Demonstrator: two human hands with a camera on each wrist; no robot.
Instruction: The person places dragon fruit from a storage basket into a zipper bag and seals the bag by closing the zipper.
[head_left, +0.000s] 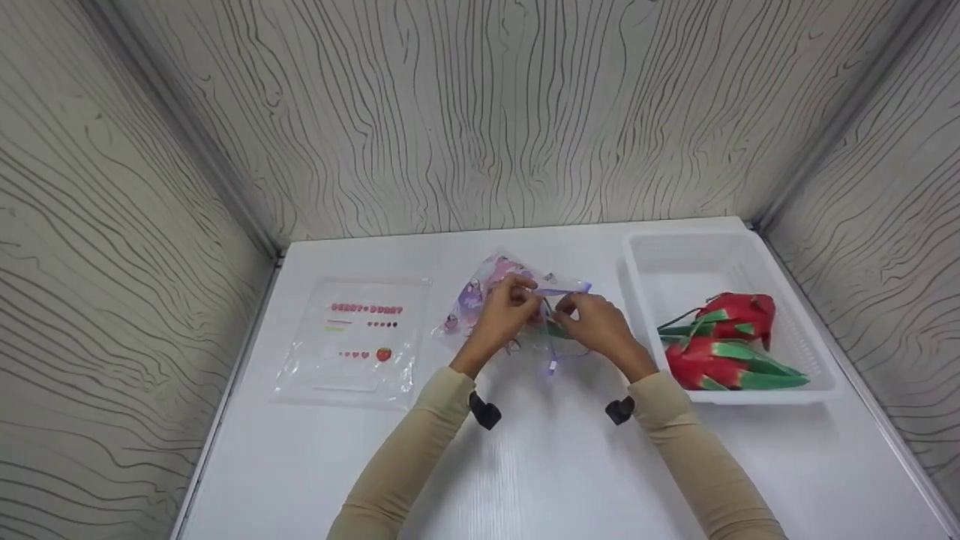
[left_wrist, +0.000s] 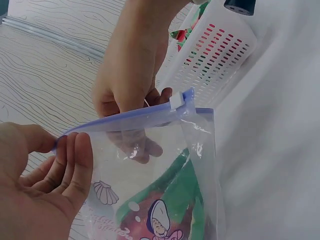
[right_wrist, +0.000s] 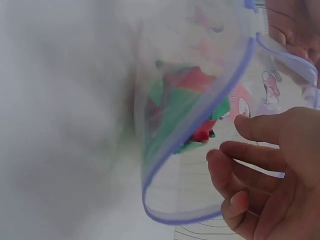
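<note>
A clear zip bag [head_left: 469, 301] with a purple zip and printed cartoon figures lies in the middle of the table. Inside it is a red and green dragon-fruit-shaped item [left_wrist: 172, 185], seen through the plastic. My left hand [head_left: 504, 311] pinches the purple zip edge between thumb and fingers. The bag's mouth gapes, and a white slider [left_wrist: 177, 100] sits near one end of the zip. My right hand [right_wrist: 280, 170] is at the mouth, thumb and fingers apart with nothing between them. In the left wrist view, some of its fingertips show behind the clear plastic.
To the left lies a flat clear bag [head_left: 360, 330] with red lettering and a strawberry print. A white perforated basket [head_left: 817, 337] stands on the right, holding two more red and green dragon-fruit-shaped items [head_left: 731, 364]. Wood-patterned panels [head_left: 510, 112] enclose the table.
</note>
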